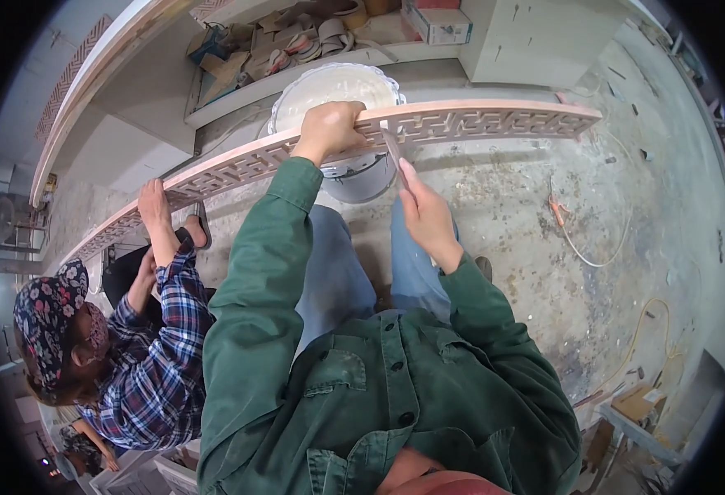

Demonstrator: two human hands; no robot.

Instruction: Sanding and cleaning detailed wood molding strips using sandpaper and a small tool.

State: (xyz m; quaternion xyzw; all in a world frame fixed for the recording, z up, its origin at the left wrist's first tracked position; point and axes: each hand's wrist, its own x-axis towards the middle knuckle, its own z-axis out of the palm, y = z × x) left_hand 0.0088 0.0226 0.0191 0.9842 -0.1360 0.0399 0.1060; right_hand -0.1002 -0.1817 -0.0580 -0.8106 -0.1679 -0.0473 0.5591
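A long, narrow wooden fretwork panel [453, 122] runs across my front, cut through with an angular lattice. It lies over a white bucket [358, 181] with a scalloped white rim. My left hand [329, 130] is wrapped over the panel's top edge, above the bucket. In my right hand [430, 221] is a thin, flat, greyish tool [390, 142], its tip against the lattice just right of my left hand. The fingers hide the tool's lower end, so its exact kind is unclear.
At left, a co-worker in a plaid shirt [160, 363] rests a hand [154, 202] on the panel. An orange-handled tool [557, 210] with a pale cord lies on the stained floor [527, 272]. A cluttered shelf [280, 70] and a white cabinet [544, 41] stand beyond.
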